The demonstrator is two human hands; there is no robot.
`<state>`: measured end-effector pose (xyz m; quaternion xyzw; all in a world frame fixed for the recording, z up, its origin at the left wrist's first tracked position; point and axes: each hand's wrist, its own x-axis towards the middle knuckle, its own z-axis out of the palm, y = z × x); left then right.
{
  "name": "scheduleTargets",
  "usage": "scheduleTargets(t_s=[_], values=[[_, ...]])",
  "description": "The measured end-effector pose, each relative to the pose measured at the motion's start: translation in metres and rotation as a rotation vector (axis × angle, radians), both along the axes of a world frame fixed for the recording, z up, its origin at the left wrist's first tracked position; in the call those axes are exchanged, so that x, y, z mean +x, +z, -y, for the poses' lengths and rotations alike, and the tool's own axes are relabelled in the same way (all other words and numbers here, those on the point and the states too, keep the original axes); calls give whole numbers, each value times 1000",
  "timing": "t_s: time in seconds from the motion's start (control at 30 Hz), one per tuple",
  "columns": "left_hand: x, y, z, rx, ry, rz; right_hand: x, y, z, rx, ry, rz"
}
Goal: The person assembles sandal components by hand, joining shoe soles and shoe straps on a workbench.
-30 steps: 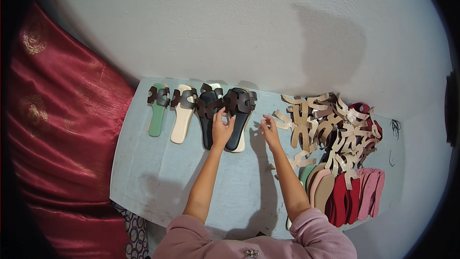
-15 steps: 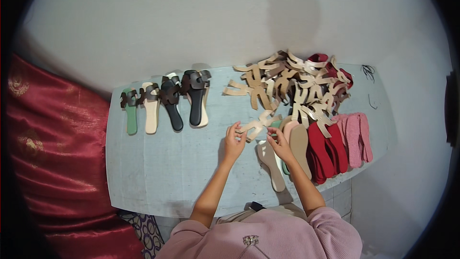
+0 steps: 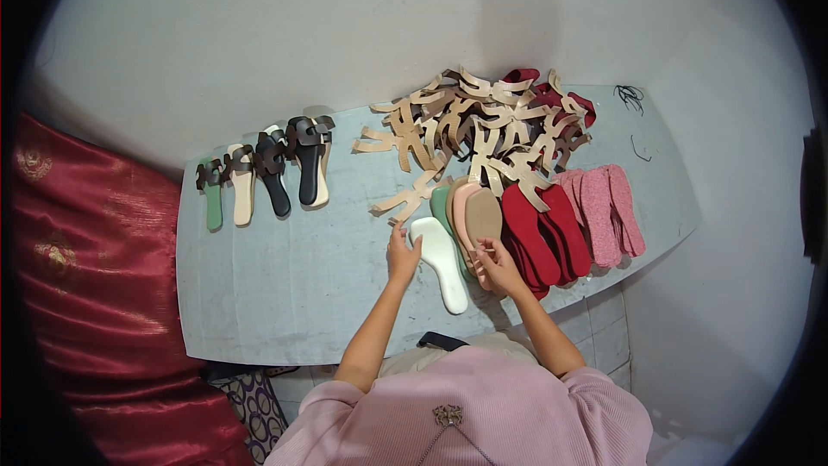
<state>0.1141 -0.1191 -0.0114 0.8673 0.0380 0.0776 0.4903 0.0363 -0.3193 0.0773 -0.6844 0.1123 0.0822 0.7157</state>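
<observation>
My left hand (image 3: 403, 257) is open beside a white shoe sole (image 3: 442, 266), its thumb close to the sole's left edge. Just beyond my fingertips lies a beige cut-out sandal strap (image 3: 414, 197), flat on the table. My right hand (image 3: 498, 269) hovers over or touches the lower part of a tan sole (image 3: 484, 214), its fingers loosely bent and apart, holding nothing that shows. Pink and beige soles lie beside the tan one, with green soles (image 3: 442, 207) to their left. Red soles (image 3: 528, 229) sit right of that hand.
Strap pieces (image 3: 487, 125) form a heap at the back of the table (image 3: 285, 293). Pink soles (image 3: 614, 212) lie to the right, dark cords (image 3: 630, 98) at the far right corner. Dark-strapped sandals (image 3: 308, 164) stand in a row at the left. A red curtain (image 3: 95, 293) hangs beyond the left edge.
Both hands have let go of the beige strap, which now lies on the table. They have come nearer to me, the left beside the white sole, the right over the tan one. The view has shifted.
</observation>
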Motion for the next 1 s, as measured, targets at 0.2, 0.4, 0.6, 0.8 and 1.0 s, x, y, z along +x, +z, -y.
scheduleTargets(t_s=[0.2, 0.4, 0.6, 0.8, 1.0], values=[[2, -6, 1, -226, -78, -174, -7, -15, 6, 33, 53, 35], [-3, 2, 3, -203, -115, -165, -7, -14, 8, 47, 79, -3], [-2, 15, -5, -458, -160, -203, -2, -13, 1, 131, 97, 41], [-2, 39, -9, -589, -190, -279, 0, -12, -1, 117, 106, 68], [3, 78, -12, -572, -194, -178, 6, -2, -5, 123, 81, 51]])
